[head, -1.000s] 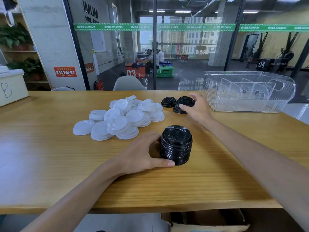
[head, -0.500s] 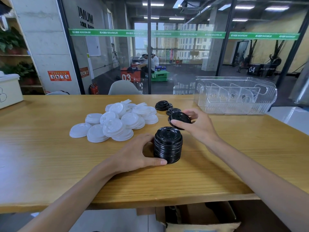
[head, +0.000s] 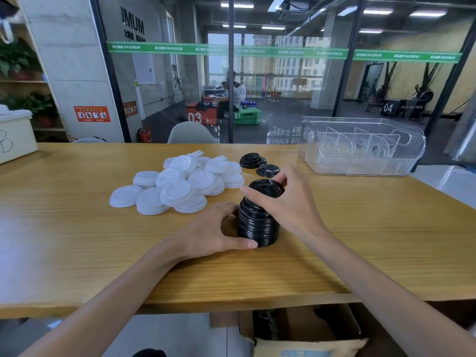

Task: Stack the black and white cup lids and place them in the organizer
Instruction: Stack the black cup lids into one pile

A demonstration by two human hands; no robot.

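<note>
Black lid stack (head: pixel 258 225) stands mid-worktop (head: pixel 77 240), near the white lids (head: pixel 180 186), where we curl our left hand (head: pixel 206 234) round its base while our right hand (head: pixel 288 204) pinches a tilted black lid (head: pixel 266 188) atop it.

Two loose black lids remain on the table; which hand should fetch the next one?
Right, probably. The right hand is lowering a black lid onto the black stack and is nearer the loose black lids; the left hand steadies the stack's base.
</note>
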